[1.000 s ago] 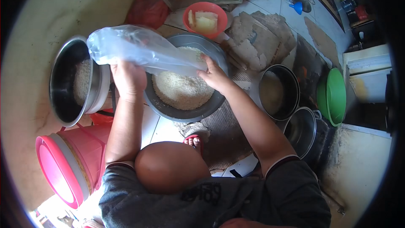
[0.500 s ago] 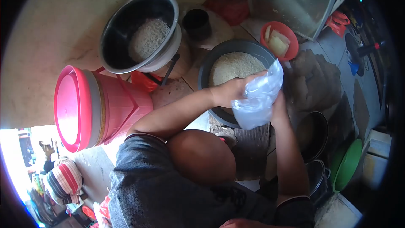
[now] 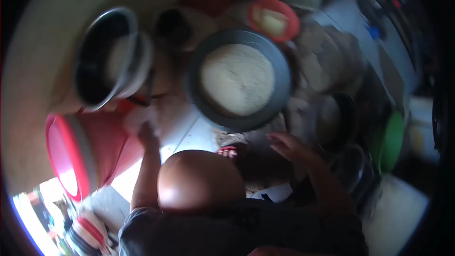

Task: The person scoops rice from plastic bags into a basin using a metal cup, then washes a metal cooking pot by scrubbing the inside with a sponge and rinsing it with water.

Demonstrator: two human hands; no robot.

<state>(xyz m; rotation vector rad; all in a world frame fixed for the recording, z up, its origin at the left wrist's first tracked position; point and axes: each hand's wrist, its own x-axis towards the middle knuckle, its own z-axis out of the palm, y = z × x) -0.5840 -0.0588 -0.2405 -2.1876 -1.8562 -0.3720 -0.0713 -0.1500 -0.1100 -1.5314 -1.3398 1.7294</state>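
A grey basin [image 3: 193,96] stands on the floor before me, holding a wide mound of pale grains that look like rice [image 3: 237,79]. To the left of it, my left hand [image 3: 148,135] is beside the pink bucket [image 3: 106,147]. Its fingers are closed on a whitish, see-through plastic bag [image 3: 140,117], which is smeared by motion. My right hand [image 3: 286,146] hovers just below the basin's lower right edge. Nothing shows in its fingers, which are apart and slightly bent.
A steel bowl [image 3: 124,14] with white grains stands at the upper left. Behind the basin is a red bowl [image 3: 291,27] of pale slabs. A dark pot [image 3: 351,114] and a green basin [image 3: 391,142] are on the right. My knee [image 3: 199,180] is raised in front.
Both hands have left the space over the basin and moved apart. My left hand has carried the plastic bag toward the pink bucket, and my right hand has let go of it. The view has shifted.
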